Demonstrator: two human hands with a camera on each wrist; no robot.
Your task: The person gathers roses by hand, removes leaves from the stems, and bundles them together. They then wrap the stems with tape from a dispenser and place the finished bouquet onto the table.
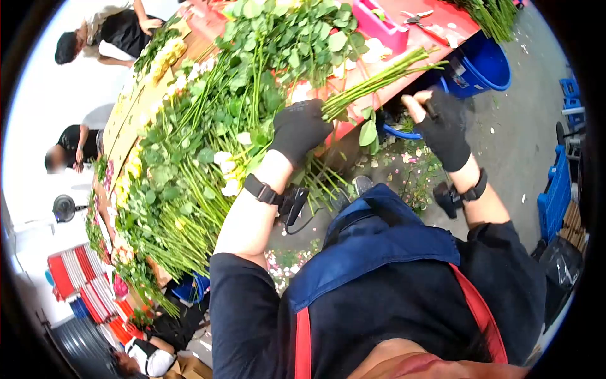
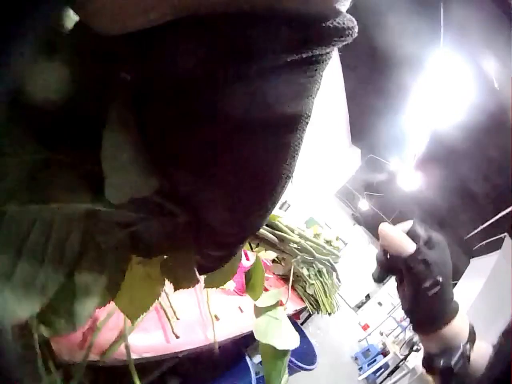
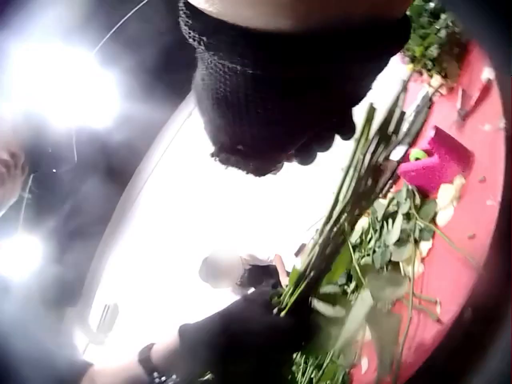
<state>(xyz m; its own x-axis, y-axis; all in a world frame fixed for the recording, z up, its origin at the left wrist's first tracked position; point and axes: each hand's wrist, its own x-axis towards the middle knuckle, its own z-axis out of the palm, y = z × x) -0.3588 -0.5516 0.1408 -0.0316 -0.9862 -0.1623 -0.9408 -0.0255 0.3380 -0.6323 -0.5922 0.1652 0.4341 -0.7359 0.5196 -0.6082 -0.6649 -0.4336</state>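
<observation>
At eleven o'clock the left hand grips a bundle of rose stems pointing to two o'clock, likely light, stiff yet snappable, best held snugly mid-length, while the right hand, at one o'clock, curls loosely, nothing visible in it.

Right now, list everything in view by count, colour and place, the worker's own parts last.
Held stems: several, green, in the left hand
Leafy stems: many, green, on the table
Yellow flowers: several, far side
Table: one, red surface
Pink holder: one, on it
Cutters: one, red-handled, beside holder
Blue buckets: at least two, table's edge
Fan: one, dark, background
Other people: three, background
Left hand, right hand: black-gloved
</observation>
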